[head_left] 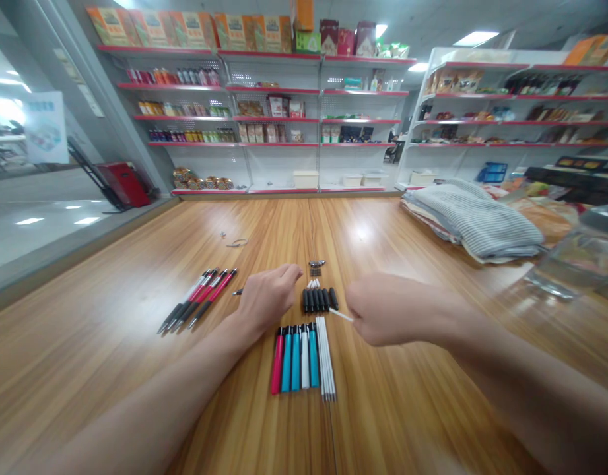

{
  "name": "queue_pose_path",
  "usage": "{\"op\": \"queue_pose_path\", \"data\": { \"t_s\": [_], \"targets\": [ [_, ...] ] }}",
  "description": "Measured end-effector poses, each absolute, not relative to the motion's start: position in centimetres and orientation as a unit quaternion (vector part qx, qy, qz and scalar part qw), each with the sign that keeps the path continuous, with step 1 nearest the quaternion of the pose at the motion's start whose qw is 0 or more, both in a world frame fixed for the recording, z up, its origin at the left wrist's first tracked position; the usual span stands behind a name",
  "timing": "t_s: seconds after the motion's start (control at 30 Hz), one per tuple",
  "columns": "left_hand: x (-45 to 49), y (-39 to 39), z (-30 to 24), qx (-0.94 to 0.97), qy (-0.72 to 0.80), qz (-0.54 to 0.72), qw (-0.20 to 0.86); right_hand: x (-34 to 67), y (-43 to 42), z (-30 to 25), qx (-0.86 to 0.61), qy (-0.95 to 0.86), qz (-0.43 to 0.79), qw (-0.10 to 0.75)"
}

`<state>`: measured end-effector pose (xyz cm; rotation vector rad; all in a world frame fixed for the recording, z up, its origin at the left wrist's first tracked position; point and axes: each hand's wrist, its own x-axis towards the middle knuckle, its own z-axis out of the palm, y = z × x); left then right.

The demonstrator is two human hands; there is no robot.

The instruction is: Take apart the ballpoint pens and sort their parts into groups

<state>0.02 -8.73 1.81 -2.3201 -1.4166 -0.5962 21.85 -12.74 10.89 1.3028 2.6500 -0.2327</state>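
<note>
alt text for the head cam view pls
The right hand holds a thin white refill above a wooden table, with the left hand beside rows of pen parts: red-and-black pens, black pieces, colored barrels and white refills. Stocked shop shelves stand behind.

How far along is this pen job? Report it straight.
Done: coloured pen barrels and white refills lie in tight rows, with black pen parts above them. In hand: the right hand pinches one more white refill. Left: four whole-looking pens lie beside the left hand.
</note>
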Motion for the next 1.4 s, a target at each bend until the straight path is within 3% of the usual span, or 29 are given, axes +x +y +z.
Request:
{"op": "queue_pose_path", "data": {
  "t_s": [0.1,0.3,0.53,1.4],
  "targets": [
    [0.0,-8.6,1.7,-0.817,-0.511,-0.199,0.178,21.4,-13.5,9.9,0.407,0.866,-0.192,0.219],
    [0.1,-8.7,1.8,-0.813,-0.521,-0.192,0.174,19.9,-13.3,8.2,0.385,0.842,-0.241,0.29],
    [0.0,-8.6,1.8,-0.812,-0.523,-0.193,0.171,19.7,-11.8,7.4,0.409,0.83,-0.294,0.24],
    [0.0,-8.5,1.9,-0.805,-0.534,-0.197,0.167,18.9,-11.9,7.7,0.441,0.781,-0.4,0.19]
  ]
}}
